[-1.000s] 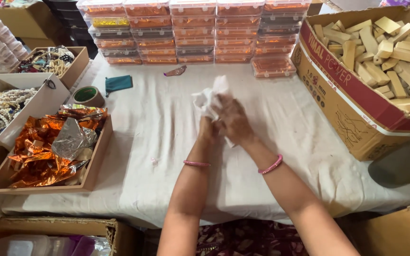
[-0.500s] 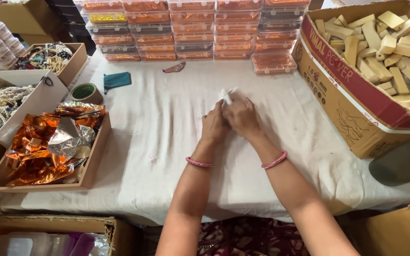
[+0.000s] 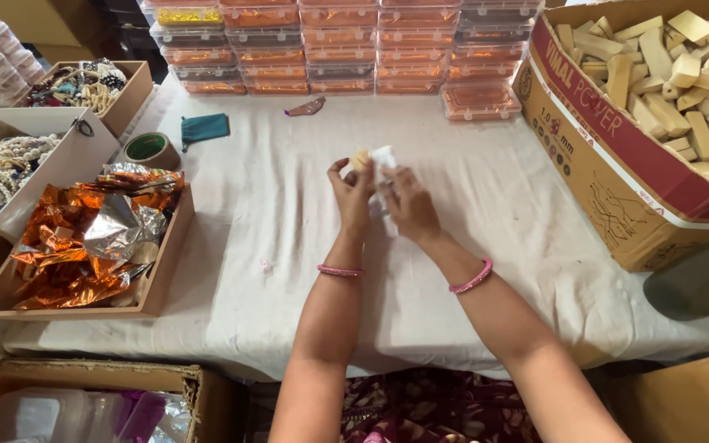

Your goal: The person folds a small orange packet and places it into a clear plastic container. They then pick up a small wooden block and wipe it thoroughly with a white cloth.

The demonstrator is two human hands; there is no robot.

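**Asha:** Small tan block (image 3: pixel 360 158), wood-like, sits pinched at the fingertips of the left hand (image 3: pixel 352 191), raised just over the middle of the table (image 3: pixel 289 246) with its white cloth cover.

**Ravi:** And the right hand (image 3: pixel 408 205)?

**Asha:** Closed on a small white paper wrapper (image 3: pixel 384 160), touching the block's right side. Both hands are narrow, fingers curled in, each holding its piece. 2 pink bangles show, 1 on each wrist.

**Ravi:** What lies nearest the person?

**Asha:** At the bottom left, an open cardboard box (image 3: pixel 84 394) holds clear plastic tubs. Past it, on the table's left edge, a shallow wooden tray (image 3: pixel 162 271) is heaped with crumpled orange and silver foil sheets (image 3: pixel 75 246).

**Ravi:** Further out?

**Asha:** A roll of tape with a green core (image 3: pixel 149 149) stands just beyond the tray, with a teal cloth pouch (image 3: pixel 205 128) beside it. Left of those, 2 open boxes of beaded strings (image 3: pixel 10 156). On the right, a large brown and red cardboard carton (image 3: pixel 617 164) is filled with pale wooden blocks (image 3: pixel 683 74), well apart from the hands.

**Ravi:** And at the far edge?

**Asha:** Stacks of clear plastic boxes with orange contents (image 3: pixel 338 45) run along the back, with 1 stack of 2 boxes (image 3: pixel 478 100) standing forward of the row.
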